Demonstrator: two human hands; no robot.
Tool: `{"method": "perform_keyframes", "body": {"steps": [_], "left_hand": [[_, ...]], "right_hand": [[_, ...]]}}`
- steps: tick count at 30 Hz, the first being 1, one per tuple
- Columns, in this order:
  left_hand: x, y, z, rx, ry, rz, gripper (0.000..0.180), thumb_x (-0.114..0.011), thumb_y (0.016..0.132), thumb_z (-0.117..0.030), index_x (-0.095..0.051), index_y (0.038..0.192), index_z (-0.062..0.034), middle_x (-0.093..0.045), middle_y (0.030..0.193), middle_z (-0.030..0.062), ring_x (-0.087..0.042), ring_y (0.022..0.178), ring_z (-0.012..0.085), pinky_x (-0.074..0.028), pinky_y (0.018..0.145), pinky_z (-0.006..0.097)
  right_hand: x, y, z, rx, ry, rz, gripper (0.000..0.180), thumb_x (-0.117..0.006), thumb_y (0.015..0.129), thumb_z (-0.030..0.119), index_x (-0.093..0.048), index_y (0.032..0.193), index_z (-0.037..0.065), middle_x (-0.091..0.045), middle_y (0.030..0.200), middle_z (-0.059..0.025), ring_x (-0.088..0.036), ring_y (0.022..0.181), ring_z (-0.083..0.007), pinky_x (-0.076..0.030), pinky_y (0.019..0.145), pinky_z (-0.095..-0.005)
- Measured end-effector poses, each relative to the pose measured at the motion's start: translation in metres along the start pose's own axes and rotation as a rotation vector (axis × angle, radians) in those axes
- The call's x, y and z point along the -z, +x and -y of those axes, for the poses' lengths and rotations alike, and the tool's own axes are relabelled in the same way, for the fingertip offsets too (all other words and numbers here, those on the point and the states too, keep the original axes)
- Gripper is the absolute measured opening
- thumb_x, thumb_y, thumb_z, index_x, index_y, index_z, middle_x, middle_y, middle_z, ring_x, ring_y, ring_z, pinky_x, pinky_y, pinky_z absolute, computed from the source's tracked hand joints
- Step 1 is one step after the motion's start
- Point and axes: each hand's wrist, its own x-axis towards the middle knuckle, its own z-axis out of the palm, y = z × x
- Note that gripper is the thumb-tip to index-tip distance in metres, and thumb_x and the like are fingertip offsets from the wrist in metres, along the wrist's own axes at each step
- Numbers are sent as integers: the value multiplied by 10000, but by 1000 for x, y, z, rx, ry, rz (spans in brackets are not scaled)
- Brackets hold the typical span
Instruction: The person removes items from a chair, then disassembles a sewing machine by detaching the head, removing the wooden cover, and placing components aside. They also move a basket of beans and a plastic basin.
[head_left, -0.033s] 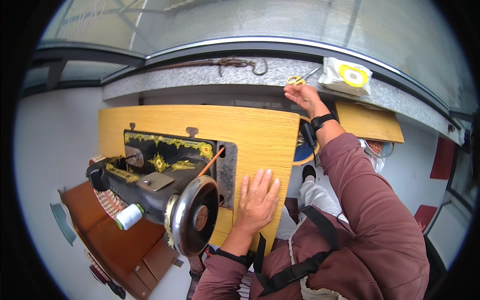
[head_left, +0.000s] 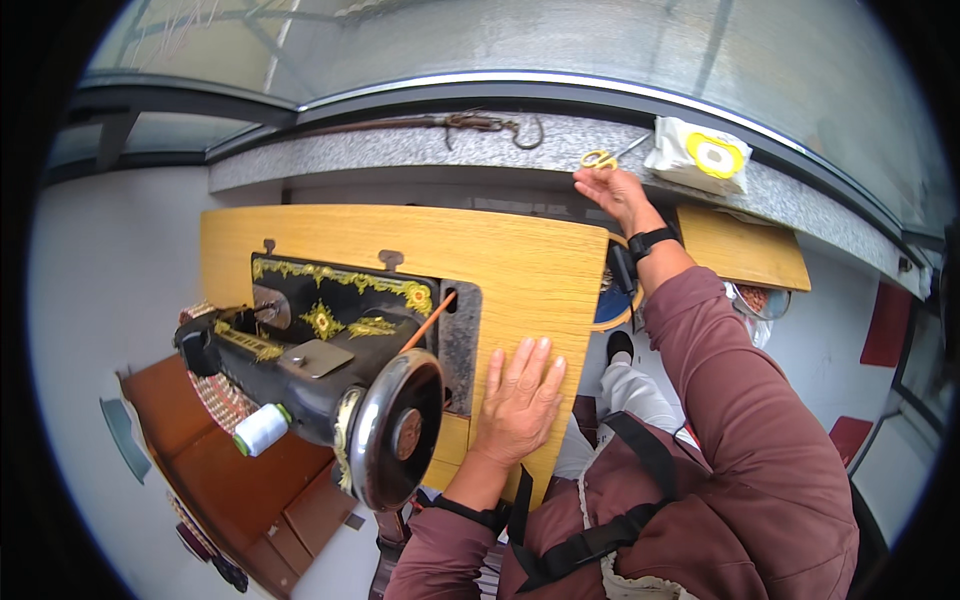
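My left hand [head_left: 518, 405] lies flat, fingers slightly spread, on the yellow wooden sewing table [head_left: 540, 260]. Beside it, a black sewing machine [head_left: 330, 330] with gold floral decoration is tipped back on its hinges. Its shiny handwheel [head_left: 398, 432] is nearest that hand, and an orange stick [head_left: 430, 322] slants up behind the wheel. My right hand [head_left: 612, 192] reaches to the edge of the granite sill with loosely bent fingers. Just beyond its fingers lie scissors [head_left: 600, 160] with yellow handles; whether the fingers touch them is unclear.
A white packet [head_left: 700, 155] with a yellow flower-like patch sits right of the scissors. A rusty hooked metal tool [head_left: 480, 125] lies along the sill. White thread spool [head_left: 262, 430] sticks out from the machine. A brown couch [head_left: 230, 450] stands left; a wooden board [head_left: 745, 250] is at right.
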Motion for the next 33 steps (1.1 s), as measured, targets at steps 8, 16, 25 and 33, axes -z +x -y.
{"method": "perform_keyframes", "body": {"steps": [8,16,25,33], "left_hand": [[5,1,2,-9,-46,-26,435,-634,853,-157,-566,1275,-81,-477,1408,134,-421,1335,296,-234,1126,495],[4,-3,3,-42,-50,-119,469,-597,832,-133,-544,1293,-64,-462,1420,142,-418,1337,286,-223,1138,486],[-6,-11,6,-99,-38,-211,484,-572,854,-140,-502,1324,-50,-433,1437,156,-381,1358,305,-225,1135,500],[-25,-17,11,-139,-71,-272,448,-499,879,-167,-502,1290,13,-392,1455,200,-317,1397,324,-213,1147,498]], "right_hand": [[-20,4,14,-20,-638,-150,318,-527,937,142,-508,1142,-100,-679,901,-241,-714,744,-315,-612,552,-368],[10,-4,18,19,-898,-9,258,-567,929,179,-624,959,-71,-693,856,-169,-706,686,-238,-593,543,-312],[39,-130,-12,187,-890,147,263,-555,937,214,-620,1021,-27,-644,685,-80,-620,500,-164,-538,471,-274],[-3,-300,-60,76,-740,330,568,-396,974,530,-557,1213,40,-681,950,-88,-669,731,-169,-568,562,-310]]}}
